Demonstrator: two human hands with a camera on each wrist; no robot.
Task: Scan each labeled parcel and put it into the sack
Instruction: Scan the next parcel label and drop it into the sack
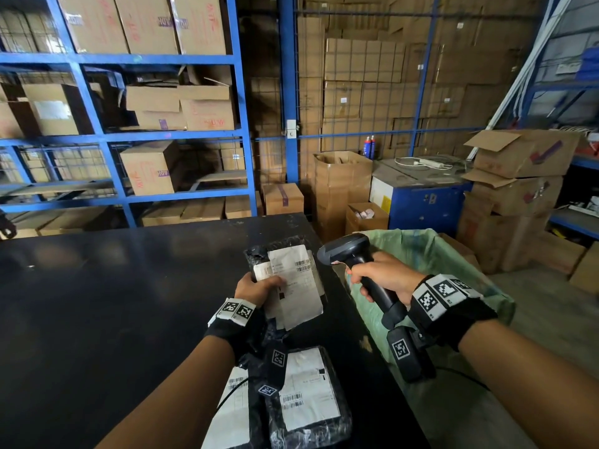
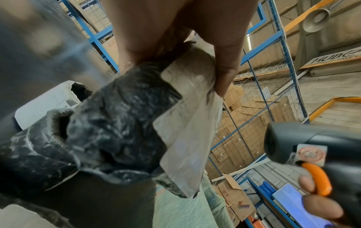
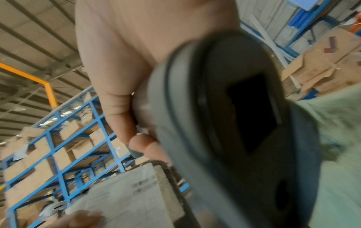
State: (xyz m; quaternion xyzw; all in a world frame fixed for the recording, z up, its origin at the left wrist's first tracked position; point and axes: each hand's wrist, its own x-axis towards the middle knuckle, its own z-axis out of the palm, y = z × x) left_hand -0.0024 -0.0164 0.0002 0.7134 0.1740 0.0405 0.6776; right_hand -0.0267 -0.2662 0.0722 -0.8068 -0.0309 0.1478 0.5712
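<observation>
The left hand (image 1: 259, 286) pinches a black parcel (image 1: 285, 280) above the table (image 1: 113, 286), label up. The right hand (image 1: 379, 280) grips the scanner (image 1: 350, 254) beside it (scanning step, I think). Next the parcel must go into the green sack (image 1: 434, 254).

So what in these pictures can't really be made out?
- Label text on the held parcel: too small in the head view, blurred in the right wrist view.
- Inside of the green sack: hidden by the scanner and right hand.
- Parcels on the table: partly covered by the left hand's wrist, cut by the bottom edge.
</observation>
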